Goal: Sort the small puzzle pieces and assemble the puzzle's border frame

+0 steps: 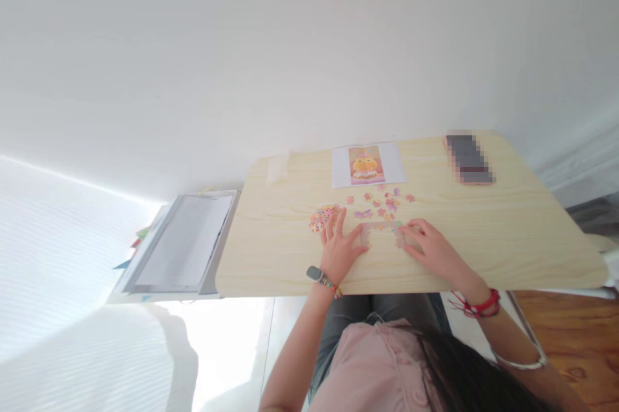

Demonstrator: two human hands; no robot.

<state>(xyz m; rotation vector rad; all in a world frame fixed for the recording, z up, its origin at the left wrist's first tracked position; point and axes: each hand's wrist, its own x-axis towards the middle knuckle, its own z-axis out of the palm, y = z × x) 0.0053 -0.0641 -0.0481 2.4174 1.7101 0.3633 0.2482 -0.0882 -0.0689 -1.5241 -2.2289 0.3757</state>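
Observation:
My left hand [340, 245] lies flat on the light wooden table [507, 238], fingers spread, its fingertips touching a joined cluster of colourful puzzle pieces [323, 216]. My right hand [428, 245] rests on the right end of a partly built strip of puzzle pieces [382, 231] that lies between both hands. Just beyond the strip, several loose pink and purple puzzle pieces [382, 202] are scattered. A reference picture [367, 165] of a yellow character on white paper lies further back.
A phone [468, 158] rests at the table's far right. A small clear bag [277, 168] sits at the far left corner. To the left of the table stands a grey tray with white sheets [184, 241]. A white wall is behind.

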